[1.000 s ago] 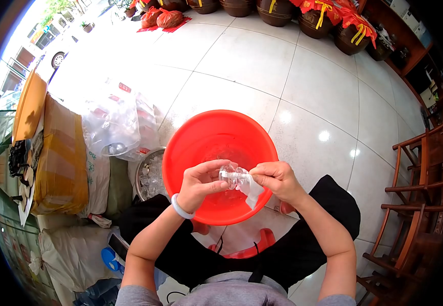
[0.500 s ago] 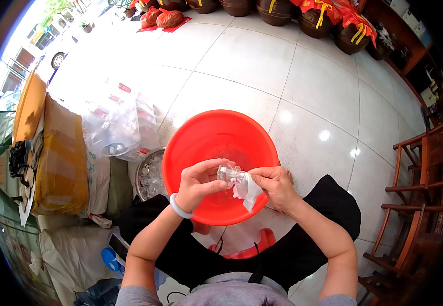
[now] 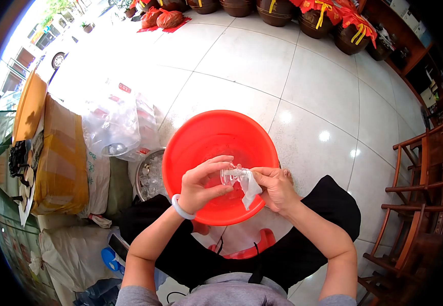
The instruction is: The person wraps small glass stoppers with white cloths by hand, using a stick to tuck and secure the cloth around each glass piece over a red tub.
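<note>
Over the red basin (image 3: 196, 137), a small clear glass piece (image 3: 233, 177) lies sideways between my hands. My left hand (image 3: 203, 184), with a pale bracelet on the wrist, has its thumb below and fingers above the wide end of the glass, spread apart. My right hand (image 3: 276, 187) pinches a thin white cloth (image 3: 251, 193) at the narrow end, and the cloth hangs down over the basin. Clear pieces seem to lie in the basin, partly behind my hands. Left of it, a metal bowl (image 3: 141, 189) holds several clear glass pieces.
At the left are clear plastic bags (image 3: 112, 125), a taped cardboard box (image 3: 61, 158) and sacks. Wooden chairs (image 3: 420, 186) line the right side. Brown jars (image 3: 275, 13) with red covers stand along the top. My knees flank the basin's near side.
My left hand's fingers have spread wider around the glass. My right hand has shifted slightly right and down since the earliest frame, and the cloth hangs differently.
</note>
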### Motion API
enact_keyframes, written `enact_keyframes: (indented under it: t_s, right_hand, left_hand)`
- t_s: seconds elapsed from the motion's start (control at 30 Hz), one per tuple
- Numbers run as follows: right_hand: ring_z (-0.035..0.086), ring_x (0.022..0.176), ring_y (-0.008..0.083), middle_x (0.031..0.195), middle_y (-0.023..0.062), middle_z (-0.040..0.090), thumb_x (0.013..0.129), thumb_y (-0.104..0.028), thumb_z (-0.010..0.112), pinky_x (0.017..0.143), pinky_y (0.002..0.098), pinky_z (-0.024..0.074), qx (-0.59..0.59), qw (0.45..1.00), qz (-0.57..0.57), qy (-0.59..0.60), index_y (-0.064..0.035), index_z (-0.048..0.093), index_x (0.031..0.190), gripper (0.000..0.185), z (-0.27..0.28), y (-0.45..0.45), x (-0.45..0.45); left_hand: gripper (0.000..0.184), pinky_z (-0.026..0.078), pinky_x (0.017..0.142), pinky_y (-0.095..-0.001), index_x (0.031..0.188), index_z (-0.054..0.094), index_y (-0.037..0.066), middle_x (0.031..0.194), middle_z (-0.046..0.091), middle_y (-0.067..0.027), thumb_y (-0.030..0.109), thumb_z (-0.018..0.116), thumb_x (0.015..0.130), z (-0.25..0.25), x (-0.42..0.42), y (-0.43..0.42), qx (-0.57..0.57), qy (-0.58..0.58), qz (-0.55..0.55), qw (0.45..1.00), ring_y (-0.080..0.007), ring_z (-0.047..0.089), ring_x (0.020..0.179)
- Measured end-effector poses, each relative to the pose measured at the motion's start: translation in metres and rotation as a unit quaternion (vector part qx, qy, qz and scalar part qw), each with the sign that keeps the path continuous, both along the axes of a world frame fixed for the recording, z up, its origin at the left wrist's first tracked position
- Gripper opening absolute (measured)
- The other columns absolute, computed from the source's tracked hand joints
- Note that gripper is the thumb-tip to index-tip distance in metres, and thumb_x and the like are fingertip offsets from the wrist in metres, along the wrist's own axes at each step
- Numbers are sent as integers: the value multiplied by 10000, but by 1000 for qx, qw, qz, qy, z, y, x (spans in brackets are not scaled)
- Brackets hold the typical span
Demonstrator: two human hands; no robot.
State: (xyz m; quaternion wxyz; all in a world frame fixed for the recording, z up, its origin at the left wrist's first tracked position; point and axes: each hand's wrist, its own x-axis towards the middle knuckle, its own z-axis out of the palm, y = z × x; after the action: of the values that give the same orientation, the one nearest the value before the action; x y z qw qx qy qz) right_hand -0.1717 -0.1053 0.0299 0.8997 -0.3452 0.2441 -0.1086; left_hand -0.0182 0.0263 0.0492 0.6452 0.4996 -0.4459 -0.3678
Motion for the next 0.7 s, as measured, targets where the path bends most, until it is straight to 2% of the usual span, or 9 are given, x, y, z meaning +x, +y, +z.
enact_keyframes:
  t_s: [0.07,0.13,0.17,0.23,0.37,0.47,0.53,0.63,0.7]
  right_hand:
    - [555,680,82,778,24,628,885,-90,536,639,214,440,6,1000,5,-2,30,644,958,177,3,0,-1]
    - [551,650,86,758,23,629,870,-70,548,606,220,437,-212,976,43,6,31,646,931,153,15,-3,-4]
    - [551,650,86,758,23,629,870,-70,548,606,220,437,-212,976,43,6,31,646,931,153,16,-7,-4]
    - [554,638,88,752,33,629,852,-48,562,583,227,432,-457,883,75,-76,40,639,906,128,18,-14,-4]
    - [556,651,89,741,41,626,841,-35,568,585,225,426,-552,825,74,-92,45,630,892,113,21,-16,-5]
    - [552,665,81,749,30,626,851,-51,567,596,223,427,-374,926,46,-28,42,637,917,134,15,-8,-4]
    - [545,677,76,774,24,629,866,-76,560,614,220,431,-109,994,-11,6,41,639,950,164,10,-1,-1]
    - [544,681,73,800,25,633,878,-96,553,630,219,436,41,999,-24,2,43,632,983,191,-4,2,1]
    - [543,673,74,792,23,632,880,-99,550,625,221,435,9,1000,-10,0,42,634,974,190,-3,2,0]
  left_hand:
    - [451,471,906,-358,1147,514,-68,1192,518,-185,-90,654,719,2,1,0,12,4,2,1000,-243,548,1059]
    - [449,470,883,-382,1156,522,-42,1130,558,-206,-9,667,732,3,4,1,54,155,-28,986,-259,563,1036]
    - [449,470,883,-382,1156,522,-42,1130,558,-206,-9,667,732,2,6,2,54,155,-28,986,-259,563,1036]
    - [455,472,879,-382,1161,517,-45,1117,567,-206,13,667,735,1,10,4,99,183,-52,977,-262,565,1034]
    - [464,466,888,-382,1157,522,-43,1120,565,-208,17,684,726,0,9,4,116,209,-66,969,-264,561,1044]
    - [470,465,892,-386,1143,537,-30,1151,543,-214,-17,701,702,2,1,1,66,183,-40,980,-269,550,1060]
    - [484,466,896,-388,1133,546,-17,1191,510,-220,-61,708,679,-2,-1,0,5,79,-5,997,-273,537,1076]
    - [498,471,894,-387,1136,544,-9,1219,485,-221,-91,702,670,-8,0,0,-22,-16,3,1000,-275,526,1088]
    - [473,473,900,-376,1141,530,-34,1219,485,-211,-87,683,696,-5,1,0,-13,-5,-4,1000,-259,532,1081]
